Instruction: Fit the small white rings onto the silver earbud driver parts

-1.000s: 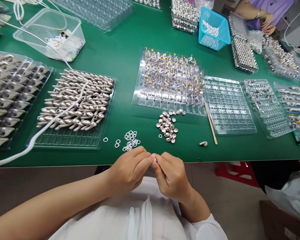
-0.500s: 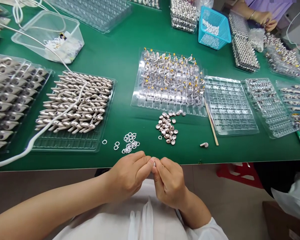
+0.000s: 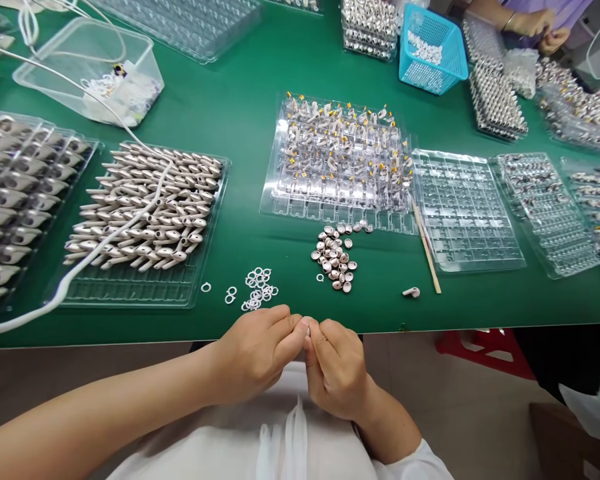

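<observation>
1. A small, pale, smooth-looking piece (image 3: pixel 308 331) is held by the near edge of the green-topped table (image 3: pixel 243 220); it is mostly covered by fingertips, so its full shape cannot be told.
2. It is pinched between thumb and finger by the left hand (image 3: pixel 260 348) and by the right hand (image 3: pixel 337 367), fingertips nearly meeting.
3. Judged light, stiff, perhaps slippery; best gripped by its sides, with gentle pressure in case of thin walls.
4. Thin white rings (image 3: pixel 260 293) are scattered far-left of the fingertips; shiny pinkish-silver domed caps (image 3: pixel 335 257) are heaped far-right.
</observation>
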A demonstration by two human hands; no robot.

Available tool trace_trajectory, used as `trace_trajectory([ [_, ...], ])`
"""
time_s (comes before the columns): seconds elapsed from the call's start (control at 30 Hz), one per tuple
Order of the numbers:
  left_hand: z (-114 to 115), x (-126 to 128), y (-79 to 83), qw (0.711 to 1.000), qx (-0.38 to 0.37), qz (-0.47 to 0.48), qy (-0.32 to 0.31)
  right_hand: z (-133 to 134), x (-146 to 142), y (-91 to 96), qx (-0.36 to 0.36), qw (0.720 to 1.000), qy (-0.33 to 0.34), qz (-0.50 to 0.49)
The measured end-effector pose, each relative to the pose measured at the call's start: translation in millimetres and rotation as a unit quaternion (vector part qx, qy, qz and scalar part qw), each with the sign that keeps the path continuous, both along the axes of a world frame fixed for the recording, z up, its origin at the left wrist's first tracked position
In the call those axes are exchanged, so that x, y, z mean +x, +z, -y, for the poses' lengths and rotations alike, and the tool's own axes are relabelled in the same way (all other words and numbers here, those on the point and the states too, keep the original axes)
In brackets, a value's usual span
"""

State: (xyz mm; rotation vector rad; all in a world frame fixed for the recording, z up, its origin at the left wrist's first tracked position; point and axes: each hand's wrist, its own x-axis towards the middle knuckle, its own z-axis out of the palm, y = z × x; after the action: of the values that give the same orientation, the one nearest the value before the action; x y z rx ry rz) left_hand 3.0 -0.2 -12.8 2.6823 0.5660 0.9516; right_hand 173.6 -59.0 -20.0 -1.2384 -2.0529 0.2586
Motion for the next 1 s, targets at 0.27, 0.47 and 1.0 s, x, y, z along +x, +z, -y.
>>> trace_trajectory([
  [0.27,-4.8,2.3,-1.8,1.000,-0.007,-0.011,0.007,-3.9,-1.2,-2.2,-0.002,1.000,-0.012,0.012],
  [0.47,-9.4,-0.3,-0.1,1.000,-0.011,-0.014,0.010,-11.3,-1.3,-2.1,-0.002,1.000,0.000,0.002],
  [1.0,-9.8,-3.6,6.4,0.945,-0.293,0.146,-0.008,-12.0,9.5,4.3,-0.030,0.996,-0.005,-0.085],
])
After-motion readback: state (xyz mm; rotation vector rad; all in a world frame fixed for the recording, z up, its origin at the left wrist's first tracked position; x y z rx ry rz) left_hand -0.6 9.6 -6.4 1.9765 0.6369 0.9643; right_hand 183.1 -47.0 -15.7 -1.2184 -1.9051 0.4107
